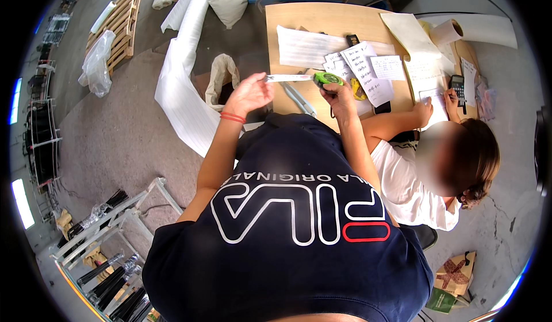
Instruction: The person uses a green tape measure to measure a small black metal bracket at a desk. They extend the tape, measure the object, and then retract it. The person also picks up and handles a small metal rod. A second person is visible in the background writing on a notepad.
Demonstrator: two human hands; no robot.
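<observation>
A green and black tape measure (328, 79) is gripped in my right hand (340, 99), above the front edge of the wooden table. Its white blade (290, 78) is drawn out a short way to the left. My left hand (250, 95), with red bands at the wrist, is closed with its fingertips at the blade's end. Below the blade, a grey utility knife (300, 100) lies on the table. Handwritten paper slips (362, 69) are spread just beyond my right hand. Beside that hand lies something yellow (359, 90), partly covered by paper.
At my right a person (414, 167) in white writes on the wooden table (322, 17), near a calculator (457, 86). White foam sheeting (178, 98) and an open sack (223, 72) stand left of the table. Further off are a pallet (123, 29) and a metal rack (123, 224).
</observation>
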